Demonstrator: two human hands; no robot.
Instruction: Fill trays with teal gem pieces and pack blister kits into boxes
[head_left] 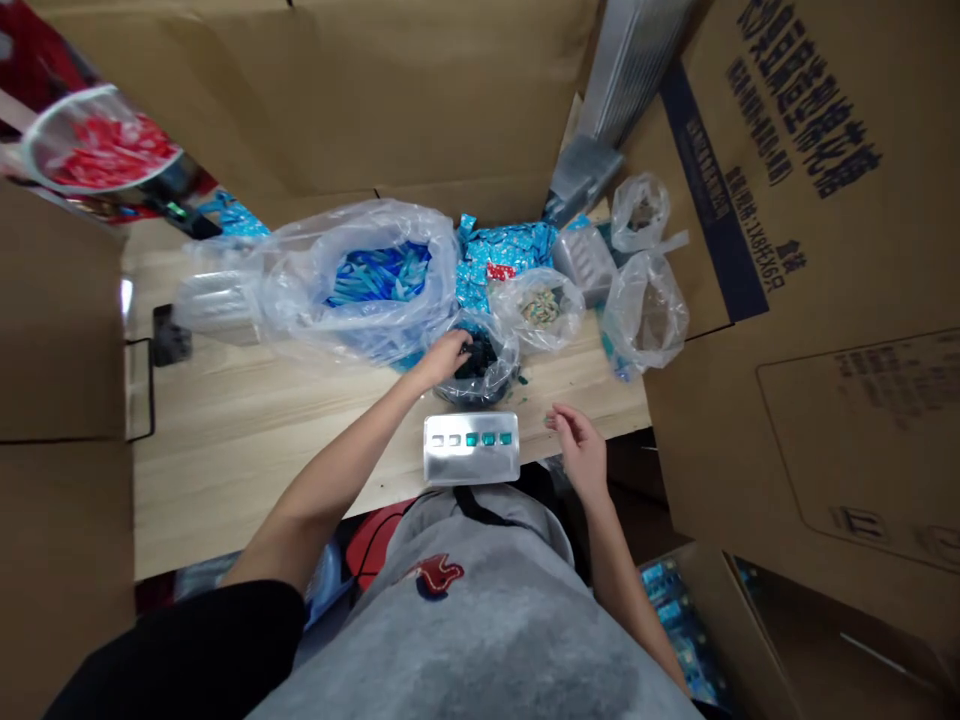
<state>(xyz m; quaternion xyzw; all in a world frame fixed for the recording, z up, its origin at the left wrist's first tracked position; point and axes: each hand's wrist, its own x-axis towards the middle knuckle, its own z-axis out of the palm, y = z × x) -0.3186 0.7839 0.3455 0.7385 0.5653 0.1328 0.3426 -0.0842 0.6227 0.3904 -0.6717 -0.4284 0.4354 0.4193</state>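
Note:
My left hand (448, 357) reaches over the rim of a clear plastic bag (501, 380). Its fingertips are pinched among small dark green pieces (480, 355) in the bag, and what they grip is partly hidden. Below the bag, near the table edge, lies a silvery plastic tray (471, 466) with one row of small square wells. Shiny green pieces (489, 439) fill the three right wells; the two left wells look pale. To the right of the tray, my right hand (583, 450) hovers with thumb and fingers together. Something tiny and greenish seems to show at its fingertips, too small to name.
A large bag of blue wrapped strips (382, 275) stands at the back left, beside stacked clear trays (217, 305). Behind lie a blue patterned package (510, 250), a bag of beige pieces (541, 308) and another clear bag (649, 310). Cardboard boxes (825, 250) wall the wooden table (247, 450).

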